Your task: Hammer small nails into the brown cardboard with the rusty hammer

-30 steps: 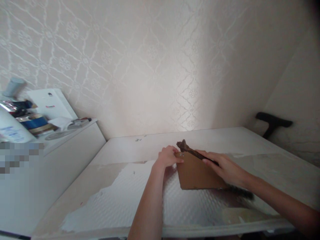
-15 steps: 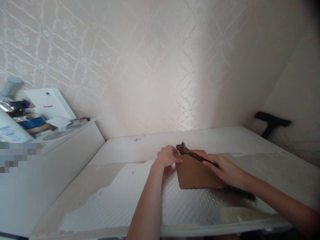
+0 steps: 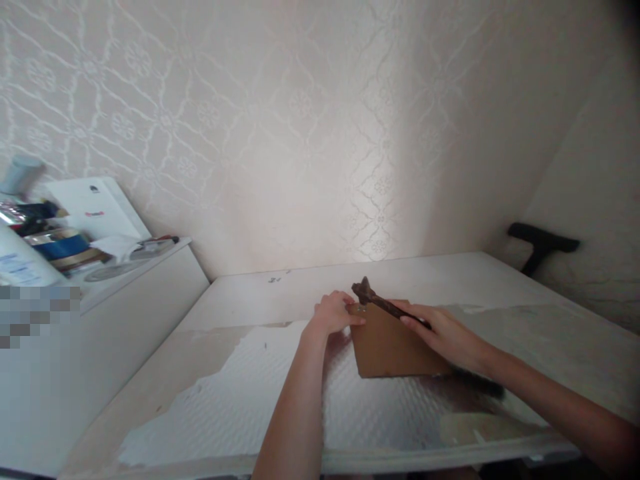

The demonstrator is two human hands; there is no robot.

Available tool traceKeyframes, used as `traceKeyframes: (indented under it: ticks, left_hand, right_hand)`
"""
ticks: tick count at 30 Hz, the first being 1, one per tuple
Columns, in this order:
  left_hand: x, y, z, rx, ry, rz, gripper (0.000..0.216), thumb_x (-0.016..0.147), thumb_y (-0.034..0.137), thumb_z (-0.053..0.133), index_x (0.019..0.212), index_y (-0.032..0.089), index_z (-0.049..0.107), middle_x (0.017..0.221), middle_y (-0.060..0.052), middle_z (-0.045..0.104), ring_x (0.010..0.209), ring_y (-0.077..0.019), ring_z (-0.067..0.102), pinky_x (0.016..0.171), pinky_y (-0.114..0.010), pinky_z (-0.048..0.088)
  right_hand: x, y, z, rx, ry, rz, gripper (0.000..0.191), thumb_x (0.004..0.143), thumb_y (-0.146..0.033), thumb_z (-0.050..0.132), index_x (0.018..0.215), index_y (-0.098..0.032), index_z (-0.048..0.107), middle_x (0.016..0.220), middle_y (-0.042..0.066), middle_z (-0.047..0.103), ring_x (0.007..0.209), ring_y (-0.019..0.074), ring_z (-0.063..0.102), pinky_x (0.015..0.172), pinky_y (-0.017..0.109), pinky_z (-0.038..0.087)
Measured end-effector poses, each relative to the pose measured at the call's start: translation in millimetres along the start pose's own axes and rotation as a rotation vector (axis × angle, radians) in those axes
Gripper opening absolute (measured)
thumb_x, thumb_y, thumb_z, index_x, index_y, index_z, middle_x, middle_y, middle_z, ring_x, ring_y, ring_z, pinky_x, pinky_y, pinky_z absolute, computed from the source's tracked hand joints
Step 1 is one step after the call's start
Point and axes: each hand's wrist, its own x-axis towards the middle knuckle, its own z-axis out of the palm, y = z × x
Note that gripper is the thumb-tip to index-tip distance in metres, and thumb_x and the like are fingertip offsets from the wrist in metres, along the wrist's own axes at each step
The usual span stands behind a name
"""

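Note:
A brown sheet of cardboard or thin board (image 3: 395, 350) lies on the silvery embossed part of the table. My left hand (image 3: 336, 313) is closed at its far left corner, thumb on top and fingers by the edge. A tiny shiny thing shows beside those fingertips, too small to name for sure. My right hand (image 3: 440, 333) grips a dark, rusty hammer (image 3: 387, 306) by its handle. The hammer's head hangs just above that same corner, close to my left fingers. Under my right wrist is a dark, blurred brush-like thing (image 3: 477, 383), partly hidden.
A white cabinet (image 3: 150, 293) at the left carries rolls of tape (image 3: 63, 247), a white box (image 3: 103, 207) and a white bottle (image 3: 23, 257). Several small dark bits (image 3: 274, 280) lie near the wall. A black T-shaped handle (image 3: 543, 243) stands beyond the table's right edge.
The hammer's head has risen slightly, and my right hand has shifted a little up and left. My left hand and the brown sheet stay in place.

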Motion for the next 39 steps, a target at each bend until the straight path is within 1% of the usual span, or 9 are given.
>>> traceKeyframes:
  ticks: [3,6,10,14,21,27,32,36,39]
  left_hand:
    - [-0.5,0.0,0.3,0.006,0.005,-0.02,0.05,0.063,0.044,0.079,0.106,0.026,0.062,0.117,-0.003,0.063,0.112,-0.0267,0.056,0.095,-0.037,0.044]
    - [1.4,-0.9,0.9,0.021,-0.004,0.02,0.048,0.063,0.042,0.078,0.105,0.025,0.063,0.118,-0.004,0.063,0.113,-0.0267,0.055,0.094,-0.036,0.044]
    - [4.5,-2.9,2.3,0.038,0.002,0.05,0.044,0.064,0.04,0.078,0.103,0.024,0.064,0.117,-0.004,0.063,0.112,-0.0287,0.056,0.092,-0.038,0.045]
    - [4.1,-3.1,2.4,0.053,0.011,0.049,0.044,0.063,0.041,0.078,0.102,0.025,0.064,0.117,-0.004,0.064,0.112,-0.0289,0.056,0.092,-0.038,0.046]
    - [-0.1,0.1,0.5,0.012,0.009,-0.012,0.048,0.063,0.04,0.078,0.106,0.026,0.063,0.118,-0.003,0.064,0.11,-0.0273,0.057,0.095,-0.038,0.044]
    - [1.4,-0.2,1.0,0.01,0.001,-0.012,0.049,0.063,0.04,0.078,0.107,0.026,0.063,0.118,-0.003,0.063,0.112,-0.0272,0.057,0.095,-0.037,0.044]
    - [0.9,0.5,-0.2,0.032,-0.015,0.019,0.048,0.064,0.042,0.078,0.106,0.025,0.063,0.121,-0.004,0.062,0.115,-0.028,0.055,0.096,-0.038,0.043]
    - [0.3,0.0,-0.1,0.03,0.001,0.003,0.049,0.064,0.046,0.077,0.106,0.026,0.062,0.119,-0.004,0.062,0.112,-0.0274,0.056,0.096,-0.039,0.042]
    - [2.1,-0.8,2.0,0.075,0.032,0.044,0.042,0.068,0.048,0.074,0.102,0.026,0.063,0.117,-0.003,0.063,0.112,-0.0279,0.054,0.097,-0.041,0.041]
  right_hand:
    - [-2.8,2.7,-0.6,0.027,0.012,0.017,0.044,0.093,-0.034,0.041,0.136,-0.029,0.049,0.137,0.001,0.054,0.122,0.0265,0.053,0.104,0.047,0.041]
    - [-6.6,0.7,-1.4,0.044,-0.008,0.013,0.044,0.094,-0.035,0.041,0.136,-0.029,0.049,0.137,0.001,0.053,0.123,0.0265,0.052,0.104,0.046,0.041]
    - [-5.8,-4.6,0.6,0.045,-0.031,0.042,0.043,0.094,-0.034,0.04,0.135,-0.031,0.05,0.133,0.0,0.057,0.117,0.0267,0.057,0.099,0.046,0.045]
    - [-1.6,-4.8,2.8,0.042,-0.031,0.024,0.044,0.093,-0.033,0.04,0.136,-0.032,0.049,0.135,-0.001,0.055,0.119,0.0264,0.055,0.099,0.045,0.045]
    - [-2.2,-1.5,3.3,0.053,-0.02,0.022,0.044,0.094,-0.034,0.039,0.137,-0.031,0.048,0.137,0.0,0.054,0.122,0.0253,0.052,0.103,0.045,0.042]
    - [-5.1,-2.1,2.4,0.094,0.025,0.047,0.044,0.095,-0.041,0.038,0.136,-0.028,0.05,0.138,0.001,0.052,0.124,0.0252,0.051,0.1,0.042,0.044]
    - [-6.4,-3.0,3.2,0.086,-0.022,0.039,0.044,0.094,-0.038,0.04,0.137,-0.031,0.048,0.137,0.0,0.053,0.12,0.0257,0.055,0.099,0.044,0.045]
    - [-8.3,-1.4,5.9,0.109,0.024,0.063,0.044,0.094,-0.039,0.039,0.137,-0.029,0.049,0.135,0.001,0.055,0.12,0.0262,0.055,0.098,0.044,0.046]
    - [-8.8,-0.4,7.0,0.119,0.059,0.067,0.044,0.094,-0.04,0.04,0.135,-0.028,0.052,0.135,0.002,0.055,0.123,0.0265,0.052,0.102,0.044,0.043]
